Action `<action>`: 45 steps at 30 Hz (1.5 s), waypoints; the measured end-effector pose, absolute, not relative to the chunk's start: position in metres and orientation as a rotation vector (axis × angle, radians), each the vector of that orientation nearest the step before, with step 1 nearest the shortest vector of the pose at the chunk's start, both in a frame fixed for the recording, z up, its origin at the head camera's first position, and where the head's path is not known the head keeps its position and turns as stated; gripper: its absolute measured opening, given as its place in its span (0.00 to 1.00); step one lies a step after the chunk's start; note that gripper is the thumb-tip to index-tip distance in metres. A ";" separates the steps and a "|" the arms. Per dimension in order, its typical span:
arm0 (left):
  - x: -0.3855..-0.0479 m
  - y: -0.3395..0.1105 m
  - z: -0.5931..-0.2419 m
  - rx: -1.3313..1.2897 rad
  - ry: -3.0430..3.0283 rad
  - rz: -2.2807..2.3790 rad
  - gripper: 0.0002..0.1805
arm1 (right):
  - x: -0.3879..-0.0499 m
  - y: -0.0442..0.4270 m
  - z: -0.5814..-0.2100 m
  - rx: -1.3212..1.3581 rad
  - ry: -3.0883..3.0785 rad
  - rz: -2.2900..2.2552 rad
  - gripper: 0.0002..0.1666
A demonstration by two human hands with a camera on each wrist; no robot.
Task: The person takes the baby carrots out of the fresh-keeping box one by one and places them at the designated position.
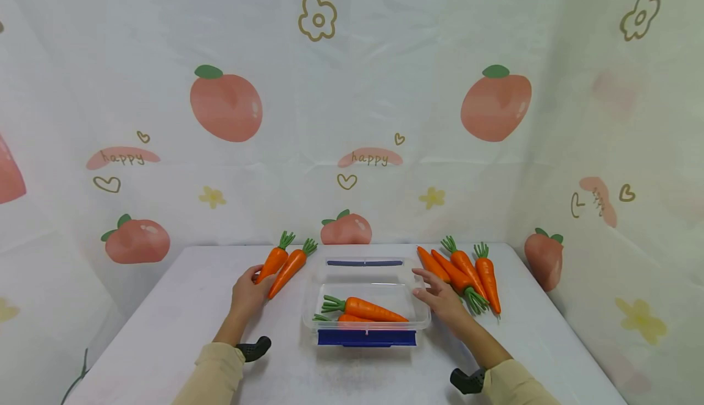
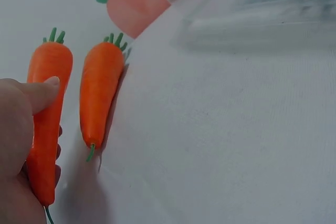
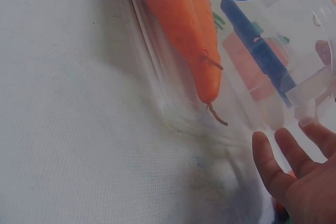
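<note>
Carrot (image 2: 47, 135) is likely feeling light, firm; left fingers (image 2: 42, 95) are aptly gripping its body, right fingers (image 3: 291, 150) hanging spread.

From the head camera we lose the lower end of the gripped carrot (image 1: 273, 261) behind the left hand (image 1: 251, 295); in the left wrist view that hand is cut by the left edge, its fingers mostly hidden beneath. We see little of the lower boxed carrot (image 1: 354, 318) — the upper carrot (image 1: 376, 310) covers much of it. The right wrist view crops the box (image 1: 309, 316) and the right hand (image 1: 442, 301) — we cannot tell whether they touch. Both sleeves (image 1: 211, 374) run off the head view's bottom edge.
</note>
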State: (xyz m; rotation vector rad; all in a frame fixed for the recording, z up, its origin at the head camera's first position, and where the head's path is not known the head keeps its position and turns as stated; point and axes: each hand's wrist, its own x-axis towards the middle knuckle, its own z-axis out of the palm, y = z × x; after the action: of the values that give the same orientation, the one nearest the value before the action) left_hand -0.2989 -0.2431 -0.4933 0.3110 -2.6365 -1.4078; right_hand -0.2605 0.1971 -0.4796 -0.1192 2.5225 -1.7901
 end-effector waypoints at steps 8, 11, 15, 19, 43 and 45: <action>-0.300 -0.245 -0.491 0.386 -2.654 -1.445 0.32 | -0.262 0.196 -0.480 -0.119 2.530 -1.787 0.33; -0.303 -0.246 -0.493 0.414 -2.665 -1.449 0.31 | -0.262 0.196 -0.481 -0.117 2.523 -1.796 0.34; -0.306 -0.247 -0.492 0.429 -2.680 -1.430 0.30 | -0.263 0.196 -0.482 -0.119 2.518 -1.804 0.34; -0.311 -0.248 -0.493 0.429 -2.688 -1.393 0.29 | -0.263 0.196 -0.482 -0.119 2.524 -1.801 0.31; -0.328 -0.241 -0.493 0.426 -2.802 -1.268 0.29 | -0.262 0.197 -0.482 -0.130 2.514 -1.807 0.33; -0.327 -0.241 -0.493 0.418 -2.803 -1.267 0.29 | -0.262 0.197 -0.482 -0.127 2.512 -1.806 0.34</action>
State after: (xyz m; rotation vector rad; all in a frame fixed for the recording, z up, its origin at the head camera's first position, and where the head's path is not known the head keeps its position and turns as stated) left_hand -0.3275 -0.2412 -0.4933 0.4182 -2.8035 -1.2670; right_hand -0.2622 0.1969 -0.4818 -0.1270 2.5119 -1.8055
